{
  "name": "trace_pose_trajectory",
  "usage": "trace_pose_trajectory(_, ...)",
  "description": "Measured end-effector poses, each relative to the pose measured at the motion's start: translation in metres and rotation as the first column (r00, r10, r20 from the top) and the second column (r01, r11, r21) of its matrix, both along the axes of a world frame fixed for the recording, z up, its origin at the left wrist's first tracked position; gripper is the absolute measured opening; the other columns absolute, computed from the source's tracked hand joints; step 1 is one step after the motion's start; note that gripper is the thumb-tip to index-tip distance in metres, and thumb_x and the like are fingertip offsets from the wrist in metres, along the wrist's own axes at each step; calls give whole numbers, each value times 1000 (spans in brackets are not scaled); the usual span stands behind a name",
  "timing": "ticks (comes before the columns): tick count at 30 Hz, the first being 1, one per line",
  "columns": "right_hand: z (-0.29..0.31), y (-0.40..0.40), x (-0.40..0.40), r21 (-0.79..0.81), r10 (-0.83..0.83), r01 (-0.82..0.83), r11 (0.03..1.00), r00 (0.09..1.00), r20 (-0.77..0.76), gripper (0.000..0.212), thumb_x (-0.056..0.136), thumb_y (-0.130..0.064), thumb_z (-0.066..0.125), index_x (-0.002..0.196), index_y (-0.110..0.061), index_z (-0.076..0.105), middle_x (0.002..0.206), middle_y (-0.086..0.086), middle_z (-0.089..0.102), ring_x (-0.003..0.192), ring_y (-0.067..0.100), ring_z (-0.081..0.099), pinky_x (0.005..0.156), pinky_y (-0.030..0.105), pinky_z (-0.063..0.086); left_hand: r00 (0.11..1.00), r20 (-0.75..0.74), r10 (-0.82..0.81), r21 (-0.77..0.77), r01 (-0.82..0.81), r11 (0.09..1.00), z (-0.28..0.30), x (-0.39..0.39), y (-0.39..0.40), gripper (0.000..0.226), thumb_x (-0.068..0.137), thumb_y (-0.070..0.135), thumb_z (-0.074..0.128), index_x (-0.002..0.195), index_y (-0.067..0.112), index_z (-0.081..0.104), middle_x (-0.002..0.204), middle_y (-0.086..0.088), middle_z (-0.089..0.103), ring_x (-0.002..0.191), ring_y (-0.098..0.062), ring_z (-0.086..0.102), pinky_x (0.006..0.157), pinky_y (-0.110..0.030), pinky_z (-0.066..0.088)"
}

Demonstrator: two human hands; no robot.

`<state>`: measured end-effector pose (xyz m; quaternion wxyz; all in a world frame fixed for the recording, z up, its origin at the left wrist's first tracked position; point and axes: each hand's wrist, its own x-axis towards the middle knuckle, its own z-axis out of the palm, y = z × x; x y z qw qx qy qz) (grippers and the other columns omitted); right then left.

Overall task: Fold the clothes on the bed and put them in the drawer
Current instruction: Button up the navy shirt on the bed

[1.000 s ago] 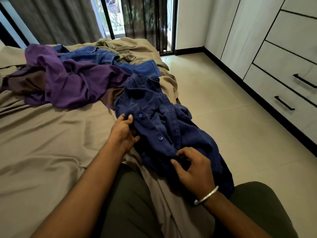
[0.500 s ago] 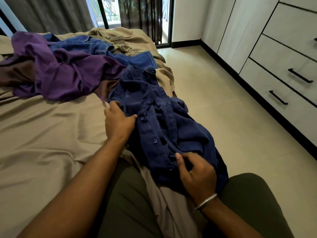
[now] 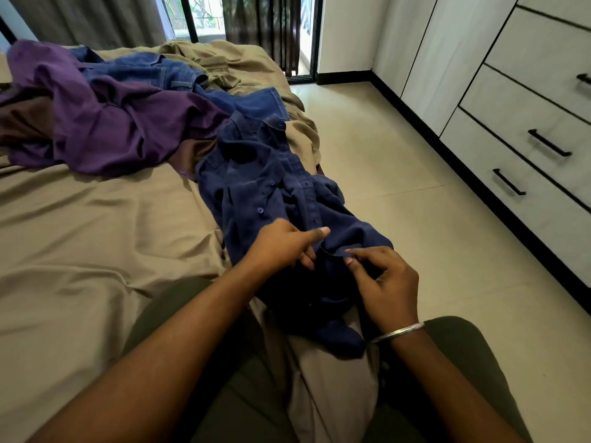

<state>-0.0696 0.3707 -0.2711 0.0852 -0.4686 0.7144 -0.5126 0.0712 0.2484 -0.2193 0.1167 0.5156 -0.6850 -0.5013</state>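
Observation:
A navy button-up shirt (image 3: pixel 268 187) lies crumpled along the right edge of the bed (image 3: pixel 80 238), its lower end over my lap. My left hand (image 3: pixel 284 244) rests on the shirt's lower front, its thumb stretched toward the button placket and its fingers curled into the cloth. My right hand (image 3: pixel 383 279), with a metal bangle at the wrist, pinches a fold of the same shirt just right of the left hand. Behind lie a purple garment (image 3: pixel 105 123), blue jeans (image 3: pixel 153 68) and an olive garment (image 3: pixel 220 59). White drawers (image 3: pixel 527 174) with black handles stand at the right, all closed.
The bed is covered by a tan sheet, bare at the left. A tiled floor (image 3: pixel 399 193) runs between bed and drawer unit. Curtains and a glass door (image 3: pixel 300 33) are at the far end. My legs in dark green trousers fill the bottom.
My left hand has moved from the shirt's left edge down and right to the lower placket, close to my right hand. The right hand stays on the lower shirt.

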Motion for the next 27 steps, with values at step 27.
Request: trace_pose_trajectory(27, -4, -2, -14, 107, -221, 322, 941, 821, -527, 20, 68, -14, 68, 84, -16, 55, 80, 3, 50, 68, 25, 48, 62, 33, 39, 498, -739, 455, 214, -467, 858, 30, -11, -37, 29, 102, 23, 53, 77, 15, 64, 64, 0, 62, 53, -12, 58, 50, -26, 49)
